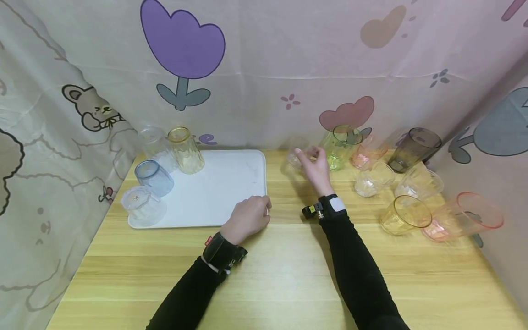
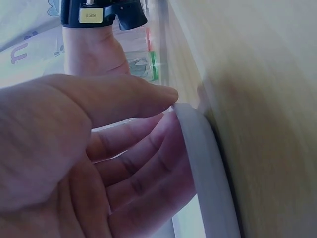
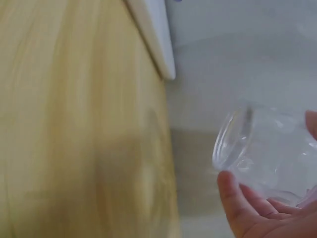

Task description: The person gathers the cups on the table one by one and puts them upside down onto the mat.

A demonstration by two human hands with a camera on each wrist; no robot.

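Across the table (image 1: 268, 275), in the head view, a white tray (image 1: 222, 183) lies toward the left, with four glasses at its left end: a back clear glass (image 1: 158, 149), an amber glass (image 1: 187, 153) beside it, a blue glass (image 1: 154, 179), and a front clear glass (image 1: 142, 208) at the near corner. The left hand (image 1: 249, 215) is at the tray's near right corner, its fingers curled at the edge. The right hand (image 1: 316, 169) is near the back of the table, past the tray's right side, with a small clear glass (image 1: 293, 158) between its thumb and fingers. Just beside that hand is a green glass (image 1: 339, 149); farther right are a small pink glass (image 1: 363, 158), a dark gray glass (image 1: 414, 149), two clear tumblers (image 1: 373, 178), a yellow glass (image 1: 402, 217) and a tall pink glass (image 1: 464, 217). From the left wrist, the thumb tip touches the tray's rim while the other fingers curve against its other side, closed to the rim's thickness. From the right wrist, the fingers are spread to the width of the small clear glass and grip it; it shows against the cloth (image 3: 223, 59) behind, its lower end raised off the table and apart from the tray's corner. Whether that end is its base or its mouth, I cannot tell.
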